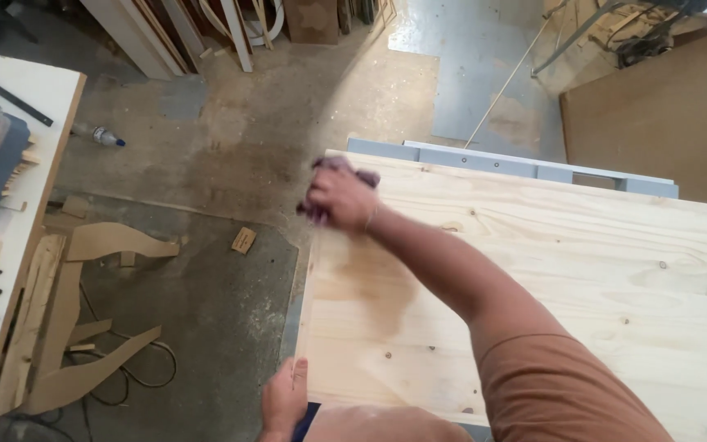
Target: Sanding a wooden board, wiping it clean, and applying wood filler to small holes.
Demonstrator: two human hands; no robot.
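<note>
A wide pale pine panel (583, 270) with knots lies flat in front of me. My right hand (339, 196) reaches across to its far left corner and presses a dark purple cloth (345, 169) onto the wood. A darker, damp-looking patch (374, 286) stains the panel just below that hand. My left hand (285, 399) rests at the panel's near left corner, fingers together against the edge, holding nothing that I can see.
A grey metal frame (493, 161) runs under the panel's far edge. Curved wood offcuts (83, 327) and a black cable lie on the concrete floor at left. A white bench (18, 164) with a plastic organiser box and pliers stands far left. A brown board (656, 115) leans at right.
</note>
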